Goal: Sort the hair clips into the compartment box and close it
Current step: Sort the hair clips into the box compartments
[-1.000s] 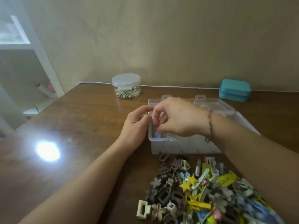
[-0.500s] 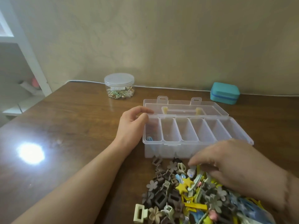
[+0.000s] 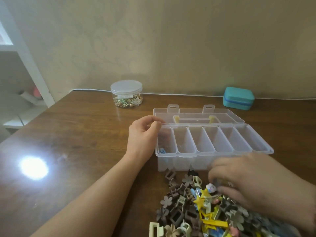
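Observation:
A clear compartment box stands open on the wooden table, its lid lying flat behind it. A blue hair clip lies in the leftmost compartment; the other compartments look bare. A heap of hair clips in brown, beige, yellow and blue sits in front of the box. My left hand holds the box's back left corner with curled thumb and fingers. My right hand, blurred, is down on the top of the heap, fingertips and thumb pinching a small clip there.
A lidded clear jar of beads stands at the back, left of the box. A teal zip case sits at the back right by the wall. A white shelf unit stands past the table's left edge.
My right hand left the box's left compartment, came down to the heap and curled its fingers into the clips. My left hand stayed at the box's corner.

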Action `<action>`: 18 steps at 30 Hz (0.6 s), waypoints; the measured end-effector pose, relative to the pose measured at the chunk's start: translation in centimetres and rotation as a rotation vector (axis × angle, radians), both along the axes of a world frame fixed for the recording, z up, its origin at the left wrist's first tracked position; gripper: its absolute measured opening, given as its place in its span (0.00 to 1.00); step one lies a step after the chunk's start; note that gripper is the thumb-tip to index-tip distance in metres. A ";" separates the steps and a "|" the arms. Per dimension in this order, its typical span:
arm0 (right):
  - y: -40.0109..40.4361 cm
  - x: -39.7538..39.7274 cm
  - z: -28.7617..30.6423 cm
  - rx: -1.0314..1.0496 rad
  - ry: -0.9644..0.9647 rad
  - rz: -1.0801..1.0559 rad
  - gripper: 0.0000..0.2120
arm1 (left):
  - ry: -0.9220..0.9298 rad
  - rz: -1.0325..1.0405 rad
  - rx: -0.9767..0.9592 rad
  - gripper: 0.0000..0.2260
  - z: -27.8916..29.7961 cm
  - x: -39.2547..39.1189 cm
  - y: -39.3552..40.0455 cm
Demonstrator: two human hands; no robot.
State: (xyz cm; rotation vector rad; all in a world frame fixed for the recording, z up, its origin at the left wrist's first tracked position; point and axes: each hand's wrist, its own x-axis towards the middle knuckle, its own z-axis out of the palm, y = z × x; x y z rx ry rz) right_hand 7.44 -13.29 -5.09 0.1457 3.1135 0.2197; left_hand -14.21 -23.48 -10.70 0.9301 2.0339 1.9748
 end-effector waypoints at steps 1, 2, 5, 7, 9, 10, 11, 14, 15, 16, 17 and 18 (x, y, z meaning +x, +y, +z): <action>0.2 0.5 0.3 -0.037 0.034 -0.025 0.06 | 0.010 0.010 -0.013 0.11 -0.1 0.0 0.0; 0.3 0.8 0.6 -0.089 0.074 -0.063 0.06 | 0.021 0.015 -0.027 0.13 -0.1 0.0 0.0; -0.7 1.1 2.3 -0.382 0.223 -0.091 0.07 | 0.028 -0.015 -0.038 0.14 -0.1 -0.1 0.0; -1.7 0.2 3.3 -0.664 0.391 -0.093 0.10 | 0.014 -0.038 -0.030 0.13 -0.1 -0.3 0.0; -2.7 -1.7 3.6 -0.742 0.517 -0.130 0.10 | 0.005 -0.044 -0.018 0.12 -0.2 -0.4 0.0; -3.0 -2.8 3.4 -0.708 0.528 -0.152 0.10 | 0.006 -0.046 -0.012 0.12 -0.2 -0.4 0.0; -3.3 -3.9 3.1 -0.659 0.525 -0.162 0.09 | 0.010 -0.047 -0.009 0.12 -0.2 -0.5 0.1; -3.9 -6.0 2.0 -0.500 0.450 -0.178 0.07 | 0.028 -0.054 -0.007 0.12 -0.1 -0.4 0.0; -4.0 -6.1 1.7 -0.442 0.440 -0.161 0.07 | 0.029 -0.058 -0.005 0.12 -0.1 -0.4 -0.1; -4.2 -5.7 1.7 -0.389 0.433 -0.136 0.07 | 0.023 -0.061 -0.004 0.12 0.0 -0.4 -0.1; -4.4 -5.1 1.8 -0.374 0.442 -0.099 0.07 | 0.013 -0.061 -0.005 0.12 -0.1 -0.4 0.0; -4.6 -4.3 2.2 -0.385 0.442 -0.067 0.05 | 0.001 -0.060 -0.008 0.12 -0.1 -0.4 0.0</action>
